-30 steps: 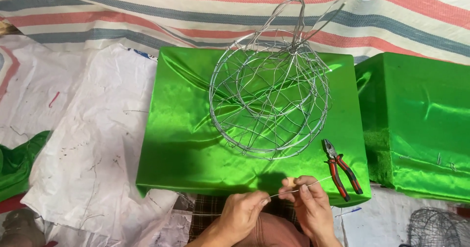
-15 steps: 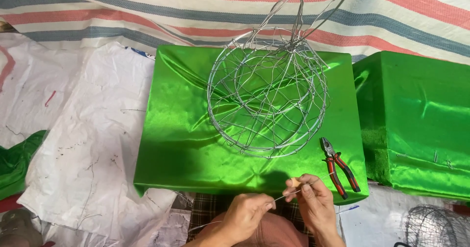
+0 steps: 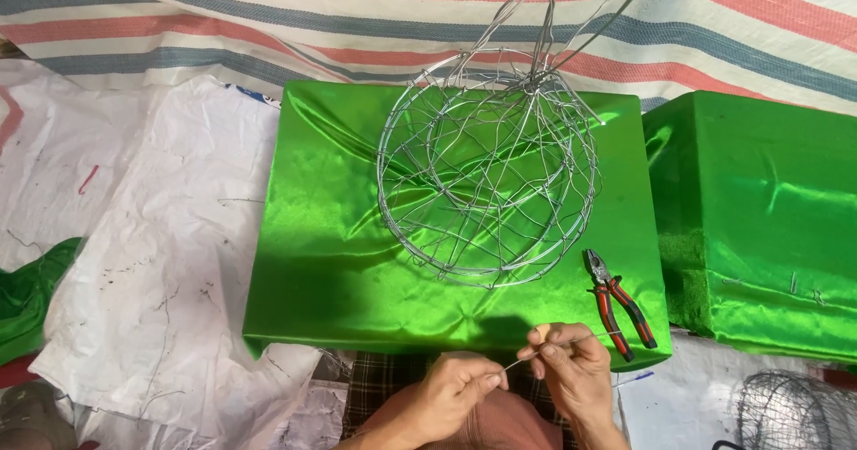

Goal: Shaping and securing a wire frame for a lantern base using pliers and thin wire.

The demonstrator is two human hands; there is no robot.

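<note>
**Thin wire pinched between both hands at the edge of a green-draped bench**

Striped tarpaulin behind, green satin bench in front. Left hand closed on one end of a thin wire, right hand pinched on the other, just off the near edge. Red-handled pliers just beside the right hand. Round wire frame farther back, on the cloth. Second green box at right.
</note>
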